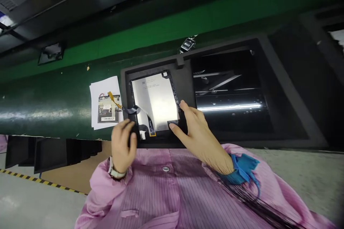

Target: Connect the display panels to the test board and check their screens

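Centrally, silver panel (157, 100) in black tray (185, 78); left hand (122, 146) curled on tray's near-left corner, right hand (200, 134) spread, fingertips pressing panel's near-right edge.

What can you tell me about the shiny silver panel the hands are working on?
The silver panel is a flat, glossy rectangle, metal by its look, with faint small print near its top. It lies in a dark tray on the green belt. Black ribbon cables curve over its lower left part, one ending in an orange tab. The left hand sits at its lower left corner; the right hand touches its lower right edge.
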`<control>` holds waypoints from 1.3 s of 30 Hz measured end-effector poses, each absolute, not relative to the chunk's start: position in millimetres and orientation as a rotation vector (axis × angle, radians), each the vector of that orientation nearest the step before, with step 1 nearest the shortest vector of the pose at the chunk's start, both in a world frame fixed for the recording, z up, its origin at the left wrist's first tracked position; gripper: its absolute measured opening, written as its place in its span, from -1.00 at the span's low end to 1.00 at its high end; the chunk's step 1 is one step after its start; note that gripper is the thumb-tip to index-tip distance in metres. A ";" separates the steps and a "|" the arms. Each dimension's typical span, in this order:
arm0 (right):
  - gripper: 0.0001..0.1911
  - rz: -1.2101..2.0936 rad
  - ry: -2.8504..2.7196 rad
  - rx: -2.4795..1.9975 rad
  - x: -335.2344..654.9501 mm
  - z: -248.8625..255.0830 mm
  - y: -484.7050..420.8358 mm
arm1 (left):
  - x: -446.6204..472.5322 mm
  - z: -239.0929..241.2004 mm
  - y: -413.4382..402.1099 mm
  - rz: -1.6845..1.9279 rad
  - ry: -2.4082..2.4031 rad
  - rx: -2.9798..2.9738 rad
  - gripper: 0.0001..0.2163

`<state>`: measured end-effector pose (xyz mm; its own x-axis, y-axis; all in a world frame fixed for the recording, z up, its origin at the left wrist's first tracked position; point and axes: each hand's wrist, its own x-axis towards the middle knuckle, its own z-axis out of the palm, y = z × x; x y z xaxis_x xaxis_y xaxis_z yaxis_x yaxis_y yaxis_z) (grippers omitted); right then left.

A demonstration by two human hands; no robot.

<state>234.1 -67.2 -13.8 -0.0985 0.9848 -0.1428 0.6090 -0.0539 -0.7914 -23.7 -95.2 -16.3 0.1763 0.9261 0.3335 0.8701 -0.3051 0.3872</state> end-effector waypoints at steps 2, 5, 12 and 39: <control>-0.15 1.223 -1.570 -1.696 239.3 -10.1 -62.2 | -2.1 -14.9 -102.7 0.605 1.710 2.398 -0.65; -0.13 1.495 -1.249 -1.623 249.5 -5.5 -50.1 | 8.8 -15.2 -103.5 0.533 1.686 2.401 -0.63; -0.22 1.729 -0.874 -1.284 254.5 31.8 -39.0 | -18.9 18.1 -86.8 0.634 1.599 2.007 -0.73; -0.19 1.407 -1.722 -1.114 158.6 18.5 -53.4 | -38.0 63.1 -39.6 1.455 1.433 0.965 -0.75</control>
